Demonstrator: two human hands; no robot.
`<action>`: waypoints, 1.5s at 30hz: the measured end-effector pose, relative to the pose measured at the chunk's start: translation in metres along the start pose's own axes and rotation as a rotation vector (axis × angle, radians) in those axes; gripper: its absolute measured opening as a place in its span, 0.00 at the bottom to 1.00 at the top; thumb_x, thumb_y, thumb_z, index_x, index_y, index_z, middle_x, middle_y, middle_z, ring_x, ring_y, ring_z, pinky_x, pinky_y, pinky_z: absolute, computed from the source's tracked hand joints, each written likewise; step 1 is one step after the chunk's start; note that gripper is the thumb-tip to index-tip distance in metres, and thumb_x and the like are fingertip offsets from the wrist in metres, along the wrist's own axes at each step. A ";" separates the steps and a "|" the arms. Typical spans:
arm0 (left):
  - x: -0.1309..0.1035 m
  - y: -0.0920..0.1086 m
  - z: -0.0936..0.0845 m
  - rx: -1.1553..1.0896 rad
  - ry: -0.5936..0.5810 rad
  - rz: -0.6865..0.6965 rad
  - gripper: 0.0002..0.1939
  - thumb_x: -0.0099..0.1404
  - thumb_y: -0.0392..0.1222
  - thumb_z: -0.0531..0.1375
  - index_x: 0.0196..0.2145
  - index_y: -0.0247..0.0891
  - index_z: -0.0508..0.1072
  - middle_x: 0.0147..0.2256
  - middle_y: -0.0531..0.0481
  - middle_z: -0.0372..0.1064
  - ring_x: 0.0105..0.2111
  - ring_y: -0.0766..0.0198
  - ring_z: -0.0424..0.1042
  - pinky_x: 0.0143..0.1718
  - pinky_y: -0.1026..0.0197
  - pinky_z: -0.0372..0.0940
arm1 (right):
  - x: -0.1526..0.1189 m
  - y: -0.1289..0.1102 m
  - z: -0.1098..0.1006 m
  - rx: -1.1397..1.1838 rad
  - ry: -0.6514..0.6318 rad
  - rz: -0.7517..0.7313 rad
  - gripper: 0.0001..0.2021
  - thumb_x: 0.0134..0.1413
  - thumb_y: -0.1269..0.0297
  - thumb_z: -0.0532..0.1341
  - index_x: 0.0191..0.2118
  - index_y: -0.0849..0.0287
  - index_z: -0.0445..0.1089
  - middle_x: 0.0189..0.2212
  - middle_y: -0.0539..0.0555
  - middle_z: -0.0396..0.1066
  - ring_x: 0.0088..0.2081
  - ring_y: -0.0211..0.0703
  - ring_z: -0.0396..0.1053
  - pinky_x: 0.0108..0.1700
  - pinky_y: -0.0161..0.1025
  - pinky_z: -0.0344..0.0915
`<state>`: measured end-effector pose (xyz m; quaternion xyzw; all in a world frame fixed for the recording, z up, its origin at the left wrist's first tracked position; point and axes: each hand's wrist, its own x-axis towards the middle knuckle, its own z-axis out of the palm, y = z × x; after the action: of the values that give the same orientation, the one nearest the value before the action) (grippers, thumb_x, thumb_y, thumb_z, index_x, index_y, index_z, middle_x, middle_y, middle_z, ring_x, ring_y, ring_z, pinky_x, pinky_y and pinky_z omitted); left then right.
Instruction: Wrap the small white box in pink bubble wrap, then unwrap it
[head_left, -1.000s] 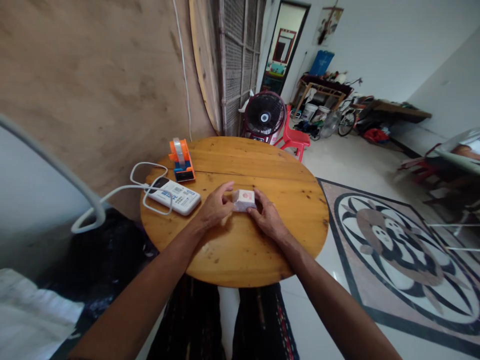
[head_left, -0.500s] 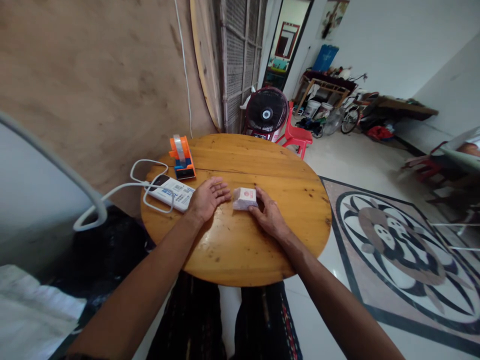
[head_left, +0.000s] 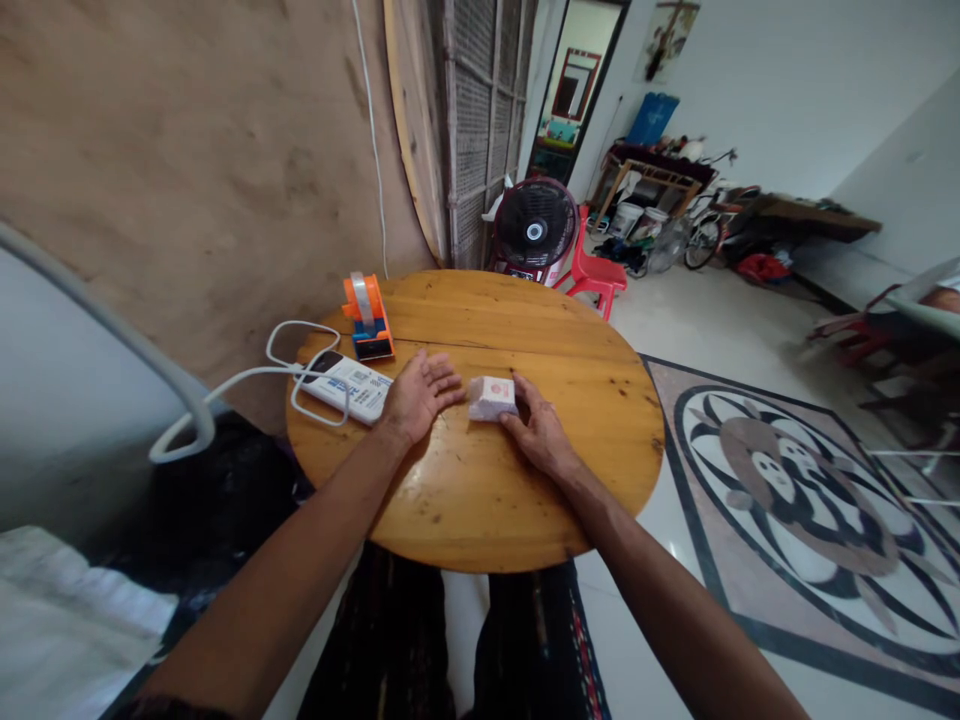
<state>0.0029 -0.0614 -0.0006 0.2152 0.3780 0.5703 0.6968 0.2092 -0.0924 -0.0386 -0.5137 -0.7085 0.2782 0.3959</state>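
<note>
A small pale box (head_left: 493,398) with a reddish print on top, seemingly in clear wrapping, rests on the round wooden table (head_left: 480,520). My right hand (head_left: 541,428) grips its right end, thumb at the near side and fingers at the far side. Just left of the box, my left hand (head_left: 421,398) lies on its outer edge with palm turned inward and fingers stretched out, holding nothing. A white printed box (head_left: 352,388) is partly hidden behind my left wrist. Beyond it stands an orange and blue tape dispenser (head_left: 368,316) with a roll of clear tape.
A white cable (head_left: 247,372) loops over the printed box and off the table's left side. Past the far edge stand a fan (head_left: 535,230) and a red plastic chair (head_left: 598,268). The brown wall (head_left: 225,150) borders the table on the left.
Hardly anything differs. The whole view has shifted slightly; both hands and the small box keep their places on the table.
</note>
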 end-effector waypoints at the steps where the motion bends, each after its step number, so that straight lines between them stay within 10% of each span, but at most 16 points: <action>1: 0.000 0.000 0.000 0.000 -0.002 0.002 0.20 0.70 0.49 0.47 0.45 0.30 0.69 0.36 0.41 0.67 0.35 0.57 0.71 0.37 0.53 0.72 | 0.000 0.000 0.000 0.008 0.000 0.000 0.35 0.53 0.67 0.61 0.66 0.56 0.52 0.60 0.59 0.64 0.62 0.53 0.61 0.66 0.58 0.50; 19: -0.003 0.004 -0.001 0.109 -0.005 -0.014 0.31 0.69 0.59 0.44 0.53 0.29 0.67 0.52 0.31 0.62 0.36 0.55 0.72 0.20 0.61 0.68 | 0.000 0.005 0.002 0.033 0.020 -0.015 0.35 0.53 0.67 0.61 0.66 0.54 0.53 0.60 0.57 0.64 0.62 0.53 0.60 0.66 0.57 0.51; 45: -0.005 0.007 0.000 0.114 -0.075 -0.056 0.32 0.70 0.59 0.40 0.46 0.28 0.69 0.37 0.37 0.72 0.15 0.66 0.67 0.13 0.64 0.56 | -0.001 0.004 0.001 0.049 0.018 -0.004 0.35 0.52 0.66 0.62 0.66 0.53 0.53 0.61 0.57 0.63 0.63 0.52 0.59 0.66 0.56 0.52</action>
<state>-0.0023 -0.0645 0.0062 0.2650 0.3894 0.5197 0.7128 0.2102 -0.0917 -0.0424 -0.5050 -0.6987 0.2902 0.4154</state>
